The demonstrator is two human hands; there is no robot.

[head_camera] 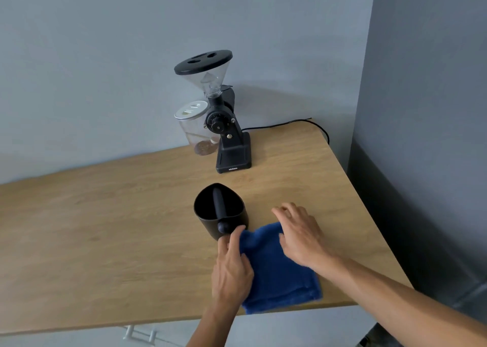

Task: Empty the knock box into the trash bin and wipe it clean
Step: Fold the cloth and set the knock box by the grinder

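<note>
Head view: knock box (220,211) just beyond both hands (266,254) on cloth (279,275).

We see a black coffee grinder (228,125) with a clear, black-lidded hopper standing at the back of the wooden tabletop (105,215). A clear jar (196,128) sits just behind it, and a black cable (290,122) trails away right.

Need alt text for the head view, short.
Two bare hands rest on a blue cloth near a wooden counter's front edge, left hand beside an upright black knock box, right hand flat on the cloth. Behind stand a black coffee grinder and a glass jar against a grey wall.
</note>
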